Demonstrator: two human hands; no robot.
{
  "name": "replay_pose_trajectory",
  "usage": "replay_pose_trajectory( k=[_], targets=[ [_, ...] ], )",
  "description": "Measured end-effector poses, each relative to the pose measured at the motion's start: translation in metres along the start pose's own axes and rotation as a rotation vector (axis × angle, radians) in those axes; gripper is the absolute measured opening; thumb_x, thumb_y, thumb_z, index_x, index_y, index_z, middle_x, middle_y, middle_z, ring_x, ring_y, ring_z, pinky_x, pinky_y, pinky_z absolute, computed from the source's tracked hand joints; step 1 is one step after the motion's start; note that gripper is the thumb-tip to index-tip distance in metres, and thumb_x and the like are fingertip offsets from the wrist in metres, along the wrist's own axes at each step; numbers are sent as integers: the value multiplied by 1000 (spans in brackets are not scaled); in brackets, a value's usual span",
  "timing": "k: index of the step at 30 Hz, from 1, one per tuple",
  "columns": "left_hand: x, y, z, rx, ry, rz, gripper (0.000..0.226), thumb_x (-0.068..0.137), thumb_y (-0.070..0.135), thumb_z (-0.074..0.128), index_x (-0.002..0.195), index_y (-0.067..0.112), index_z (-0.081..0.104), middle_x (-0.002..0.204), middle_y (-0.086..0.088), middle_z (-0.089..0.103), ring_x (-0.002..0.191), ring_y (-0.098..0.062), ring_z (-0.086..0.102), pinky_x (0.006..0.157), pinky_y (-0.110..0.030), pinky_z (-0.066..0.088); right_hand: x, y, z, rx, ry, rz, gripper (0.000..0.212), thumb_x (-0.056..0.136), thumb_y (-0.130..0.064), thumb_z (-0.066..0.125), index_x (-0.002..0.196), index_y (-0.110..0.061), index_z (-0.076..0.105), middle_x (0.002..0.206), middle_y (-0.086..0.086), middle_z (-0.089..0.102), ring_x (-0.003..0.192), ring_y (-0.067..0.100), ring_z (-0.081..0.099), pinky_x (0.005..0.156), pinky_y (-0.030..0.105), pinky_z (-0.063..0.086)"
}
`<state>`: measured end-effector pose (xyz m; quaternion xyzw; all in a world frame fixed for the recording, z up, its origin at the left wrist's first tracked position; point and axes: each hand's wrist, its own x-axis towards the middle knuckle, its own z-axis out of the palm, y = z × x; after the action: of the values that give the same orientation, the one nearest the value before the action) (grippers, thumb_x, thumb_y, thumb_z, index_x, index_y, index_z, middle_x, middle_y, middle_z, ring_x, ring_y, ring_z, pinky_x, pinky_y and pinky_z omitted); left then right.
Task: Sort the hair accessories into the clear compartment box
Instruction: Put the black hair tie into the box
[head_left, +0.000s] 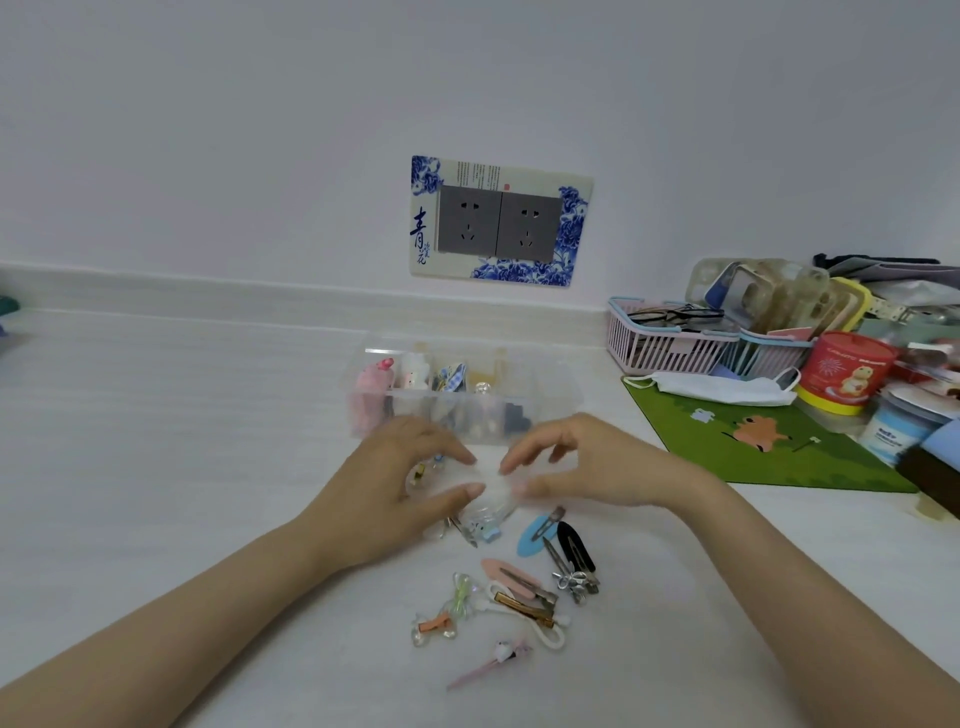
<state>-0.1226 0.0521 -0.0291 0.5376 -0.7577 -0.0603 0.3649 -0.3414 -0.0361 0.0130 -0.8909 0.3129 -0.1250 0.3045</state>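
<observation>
Several compartments of the box (462, 400) are being taken up by accessories, a pink piece and a blue checked bow in the far row among them, so part of the sorting is judged done. Roughly a dozen clips (524, 587) are being left loose on the table (208, 467) on the near side of the box, among them a blue clip (537, 532), a black clip (574, 545) and a pink clip (506, 571). A good share of the work is therefore being reckoned as not yet done.

Just in front of the box, a clear piece (493, 493) is being pinched from both sides. It is being held by the left hand (410, 478), thumb and forefinger curled onto it, and by the right hand (587, 467), likewise curled, with its other fingers loosely bent. What the clear piece is cannot be told, as it is being blurred.

To the right of the box, a green mat (753, 447) and a pink basket (670, 343) are being left out of the task.
</observation>
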Motion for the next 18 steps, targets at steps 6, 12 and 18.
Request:
replay_pose_trajectory(
  k=[6,12,18],
  targets=[
    [-1,11,8,31,-72,34,35,63,62,71,82,34,68,88,17,62,91,2,51,82,-17,41,1,13,9,21,-60,3,21,70,-34,80,90,-30,74,96,-10,67,86,-3,56,72,4,35],
    [-2,6,6,26,-117,43,31,65,60,71,80,33,68,87,18,62,90,1,52,79,-23,45,3,11,14,79,-6,7,10,69,-33,80,75,-33,73,92,-4,69,81,0,58,75,14,42],
    [3,7,5,-252,-3,-110,27,72,61,58,77,39,71,83,16,67,88,0,57,79,-15,42,4,3,17,336,129,-25,14,76,-26,76,89,-25,74,92,-4,74,88,8,68,82,21,54]
  ],
)
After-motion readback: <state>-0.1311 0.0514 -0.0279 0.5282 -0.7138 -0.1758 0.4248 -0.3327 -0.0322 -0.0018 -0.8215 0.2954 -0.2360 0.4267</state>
